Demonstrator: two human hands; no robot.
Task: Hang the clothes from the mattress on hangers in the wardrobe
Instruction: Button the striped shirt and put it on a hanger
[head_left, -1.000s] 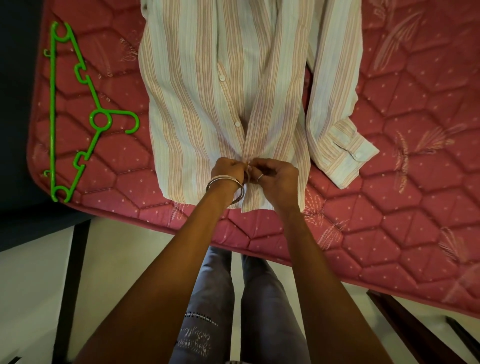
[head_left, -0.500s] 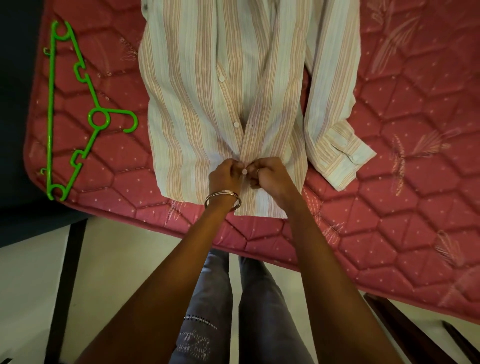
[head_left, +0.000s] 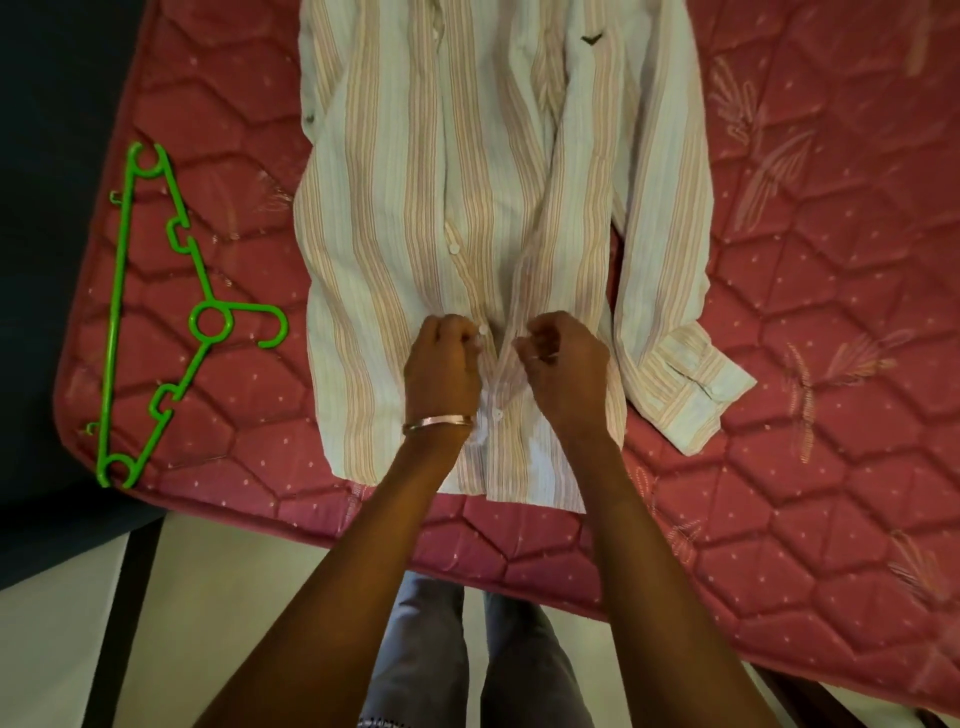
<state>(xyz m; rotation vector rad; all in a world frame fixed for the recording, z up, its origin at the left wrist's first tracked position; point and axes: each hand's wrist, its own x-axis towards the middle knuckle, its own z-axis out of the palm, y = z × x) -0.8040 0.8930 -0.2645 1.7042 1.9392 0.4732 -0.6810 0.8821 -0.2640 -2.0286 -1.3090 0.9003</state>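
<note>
Your legs (head_left: 467, 654) stand at the mattress edge, forearms reaching forward over it. A bangle (head_left: 439, 422) sits on your left wrist. Both hands work at the shirt front, near its hem — your left hand (head_left: 441, 364) curled, fingertips pinching the button-side edge beside a white button (head_left: 483, 329); your right hand (head_left: 563, 364) curled too, pinching the opposite edge, a ring (head_left: 534, 357) on one finger. A small gap lies between the two hands. The striped shirt (head_left: 395, 218) lies flat on the red quilted mattress (head_left: 810, 291), front up, one cuffed sleeve (head_left: 685, 384) on the right. Left of the shirt, well apart — a green hanger (head_left: 117, 317) lying flat near the mattress corner.
</note>
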